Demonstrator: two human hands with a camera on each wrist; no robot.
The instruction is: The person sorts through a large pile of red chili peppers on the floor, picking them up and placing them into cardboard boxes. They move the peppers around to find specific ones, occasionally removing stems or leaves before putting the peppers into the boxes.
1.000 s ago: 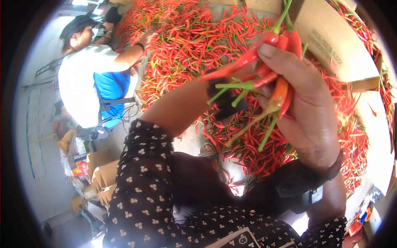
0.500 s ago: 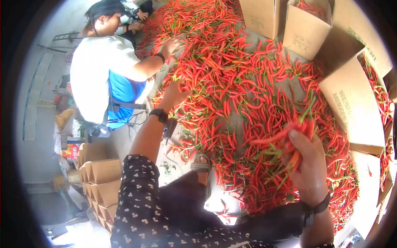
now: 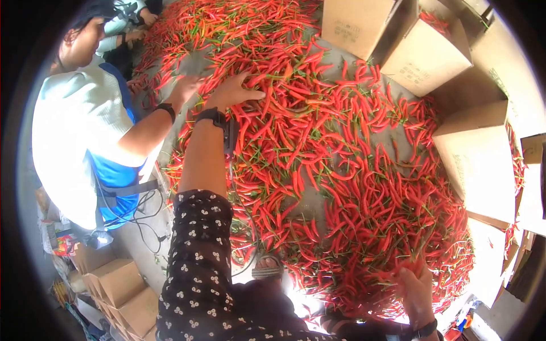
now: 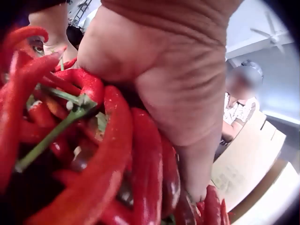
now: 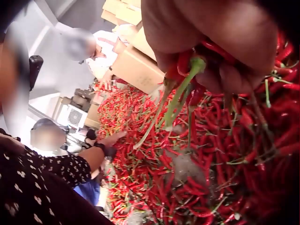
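Observation:
Red chilli peppers (image 3: 307, 119) with green stems lie in a wide spread over the grey floor. My left hand (image 3: 234, 92) reaches into the upper part of the spread, thumb stretched to the right; in the left wrist view the palm side of that hand (image 4: 159, 79) rests against peppers (image 4: 112, 159), its fingertips hidden. Low on the right side of the head view my right hand (image 3: 417, 288) is over the peppers, partly blurred. The right wrist view shows this hand (image 5: 215, 42) with curled fingers gripping several peppers, their green stems (image 5: 180, 98) hanging out below.
Cardboard boxes (image 3: 426, 57) stand along the right, one with peppers inside. A person in a white top (image 3: 85, 131) works at the left edge, one hand over the spread. Smaller open cartons (image 3: 122, 284) are at lower left. My sandalled foot (image 3: 267, 266) stands by the peppers.
My right hand, gripping peppers, has moved down toward the spread's lower right. My left hand has gone away from it, up to the peppers. The head view has shifted.

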